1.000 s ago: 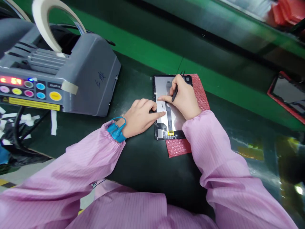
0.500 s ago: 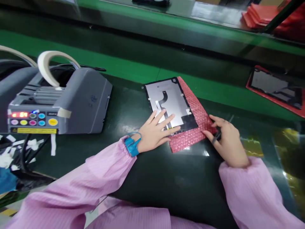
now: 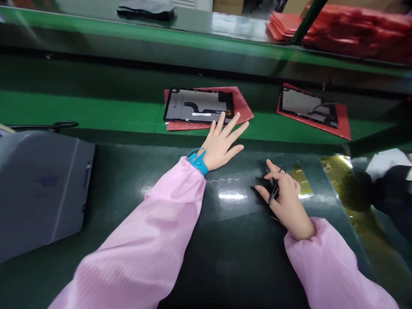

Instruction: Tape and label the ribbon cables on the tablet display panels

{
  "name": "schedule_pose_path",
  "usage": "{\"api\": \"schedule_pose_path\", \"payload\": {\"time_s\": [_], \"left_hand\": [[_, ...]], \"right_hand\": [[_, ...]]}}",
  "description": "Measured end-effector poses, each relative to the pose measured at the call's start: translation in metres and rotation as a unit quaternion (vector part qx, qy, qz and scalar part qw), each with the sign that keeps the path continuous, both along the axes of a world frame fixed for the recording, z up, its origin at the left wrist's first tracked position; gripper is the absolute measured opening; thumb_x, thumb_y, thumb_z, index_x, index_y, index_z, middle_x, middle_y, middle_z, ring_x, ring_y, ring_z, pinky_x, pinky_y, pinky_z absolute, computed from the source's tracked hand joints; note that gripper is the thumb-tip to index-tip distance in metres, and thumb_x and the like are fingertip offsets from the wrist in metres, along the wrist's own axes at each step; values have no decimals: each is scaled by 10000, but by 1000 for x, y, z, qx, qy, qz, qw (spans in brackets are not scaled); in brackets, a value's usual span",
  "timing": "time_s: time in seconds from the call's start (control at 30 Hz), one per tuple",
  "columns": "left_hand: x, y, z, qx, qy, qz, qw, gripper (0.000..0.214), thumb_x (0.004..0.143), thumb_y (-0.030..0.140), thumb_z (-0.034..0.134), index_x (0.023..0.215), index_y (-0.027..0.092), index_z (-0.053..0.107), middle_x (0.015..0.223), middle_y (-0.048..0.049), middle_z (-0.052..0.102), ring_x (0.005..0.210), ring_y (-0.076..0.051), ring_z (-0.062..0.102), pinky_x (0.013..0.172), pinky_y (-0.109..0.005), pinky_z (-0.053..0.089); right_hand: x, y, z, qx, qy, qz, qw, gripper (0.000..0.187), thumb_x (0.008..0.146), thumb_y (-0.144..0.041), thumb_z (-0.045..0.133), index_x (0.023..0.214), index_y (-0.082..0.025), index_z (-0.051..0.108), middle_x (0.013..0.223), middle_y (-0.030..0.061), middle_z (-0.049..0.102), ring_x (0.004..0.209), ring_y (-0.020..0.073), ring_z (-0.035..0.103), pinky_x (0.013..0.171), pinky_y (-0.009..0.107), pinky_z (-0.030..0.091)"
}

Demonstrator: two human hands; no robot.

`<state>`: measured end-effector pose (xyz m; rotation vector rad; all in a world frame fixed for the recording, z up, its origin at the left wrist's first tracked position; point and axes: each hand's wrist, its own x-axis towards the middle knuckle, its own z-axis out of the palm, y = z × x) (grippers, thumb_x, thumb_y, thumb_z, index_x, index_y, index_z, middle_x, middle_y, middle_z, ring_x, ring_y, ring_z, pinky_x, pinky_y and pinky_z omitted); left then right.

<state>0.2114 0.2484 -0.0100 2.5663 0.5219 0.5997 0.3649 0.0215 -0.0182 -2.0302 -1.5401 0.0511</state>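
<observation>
Head view: grey machine is being cut off by the left edge; red stack on the far shelf is showing blurred; slim dark tool is sitting mostly hidden in right hand, fingers curling round it. Left hand is reaching forward, fingers splayed wide, tips at the near edge of red bubble sheet; contact unclear. On that sheet the panel is lying flat on green belt; grey back, black frame, black flex strip.

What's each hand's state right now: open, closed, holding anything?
Left hand: open, fingers spread, holding nothing, fingertips at the near edge of the red bubble wrap.
Right hand: closed on a dark thin tool.
</observation>
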Motion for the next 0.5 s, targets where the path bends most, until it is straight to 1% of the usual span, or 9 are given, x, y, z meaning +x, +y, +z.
{"api": "schedule_pose_path", "payload": {"time_s": [0.07, 0.1, 0.17, 0.2, 0.23, 0.3, 0.33, 0.4, 0.5], "left_hand": [[-15, -12, -1, -4, -5, -58, 998, 637, 1099, 530, 372, 1671, 255, 320, 1783, -104, 147, 1643, -421, -40, 1265, -721, 140], [-25, -20, -2, -8, -3, -82, 997, 620, 1104, 521, 366, 1663, 254, 339, 1779, -105, 168, 1646, -407, -18, 1272, -703, 156], [-48, -38, -2, -5, 13, -132, 991, 586, 1108, 504, 381, 1639, 259, 392, 1761, -100, 240, 1650, -384, 38, 1288, -670, 172], [-59, -48, -3, 3, 28, -154, 988, 567, 1106, 499, 398, 1621, 263, 426, 1745, -96, 291, 1649, -372, 80, 1297, -653, 168], [-70, -57, -4, 14, 42, -176, 983, 548, 1103, 498, 418, 1598, 267, 465, 1723, -90, 345, 1644, -364, 131, 1305, -639, 162], [-85, -74, -7, 37, 65, -203, 976, 521, 1092, 504, 458, 1561, 284, 517, 1690, -75, 409, 1623, -343, 244, 1317, -612, 160], [-89, -80, -9, 47, 71, -210, 974, 512, 1084, 500, 480, 1551, 296, 528, 1682, -66, 423, 1610, -333, 288, 1320, -602, 168], [-92, -88, -11, 56, 71, -213, 973, 505, 1068, 475, 525, 1546, 313, 531, 1677, -52, 429, 1592, -314, 339, 1321, -588, 191], [-86, -90, -9, 55, 70, -218, 972, 493, 1053, 442, 559, 1527, 309, 552, 1663, -47, 453, 1585, -306, 356, 1318, -594, 209]], "right_hand": [[30, 20, 7, 18, 33, 9, 999, 167, 968, -421, 585, 1013, -282, 506, 1423, 167, 689, 1208, 337, 693, 971, 525, 509], [50, 32, 12, 22, 23, -2, 999, 136, 957, -385, 584, 985, -277, 505, 1351, 166, 723, 1167, 327, 706, 949, 494, 520], [96, 58, 23, -10, -85, -59, 995, 39, 915, -276, 553, 910, -261, 518, 1113, 146, 776, 972, 307, 722, 859, 450, 514], [119, 72, 28, -45, -140, -89, 985, 26, 893, -231, 533, 885, -253, 521, 997, 128, 771, 841, 279, 697, 797, 422, 495], [138, 85, 33, -54, -154, -100, 981, 49, 861, -196, 542, 865, -243, 531, 905, 124, 753, 752, 263, 656, 749, 408, 467], [166, 112, 39, -75, -186, -108, 974, 85, 831, -148, 548, 868, -222, 565, 822, 112, 719, 667, 228, 582, 691, 379, 414], [173, 125, 41, -86, -200, -106, 970, 110, 826, -126, 550, 886, -210, 589, 814, 115, 713, 656, 219, 564, 678, 373, 392], [175, 149, 41, -114, -220, -107, 963, 166, 839, -90, 540, 942, -183, 630, 826, 136, 715, 656, 215, 563, 668, 371, 367], [160, 177, 40, -120, -197, -91, 969, 181, 896, -81, 508, 980, -134, 659, 835, 189, 723, 675, 231, 610, 668, 384, 366]]}}
